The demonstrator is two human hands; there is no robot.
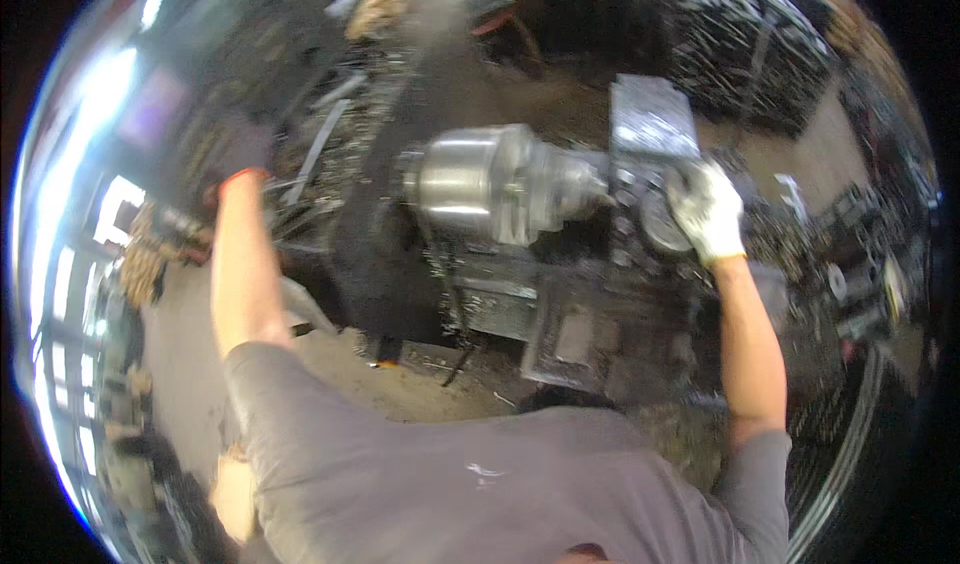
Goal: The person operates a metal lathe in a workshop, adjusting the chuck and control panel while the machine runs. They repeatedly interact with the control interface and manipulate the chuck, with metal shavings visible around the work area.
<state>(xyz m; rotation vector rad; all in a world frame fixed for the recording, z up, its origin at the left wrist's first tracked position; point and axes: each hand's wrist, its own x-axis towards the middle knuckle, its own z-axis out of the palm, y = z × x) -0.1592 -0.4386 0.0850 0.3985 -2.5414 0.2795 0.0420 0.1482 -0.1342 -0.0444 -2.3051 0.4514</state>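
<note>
A lathe stands in front of me. Its shiny metal workpiece [455,176], a stepped cylinder, is mounted lengthwise with a narrower stepped part [565,182] toward the right. My right hand [708,209], in a white work glove, lies on the dark tool carriage [622,224] beside a rounded part; blur hides how its fingers are set. My left hand [243,152] reaches far left in a dark glove with a red cuff, beside the dark machine housing. Its fingers melt into the dark background, so what it touches does not show.
Behind the carriage sits a bright metal block [652,119]. Metal shavings [740,54] are heaped at the back right and around the machine. Tools and loose parts [860,274] lie at the far right. Bright windows [85,114] line the left side.
</note>
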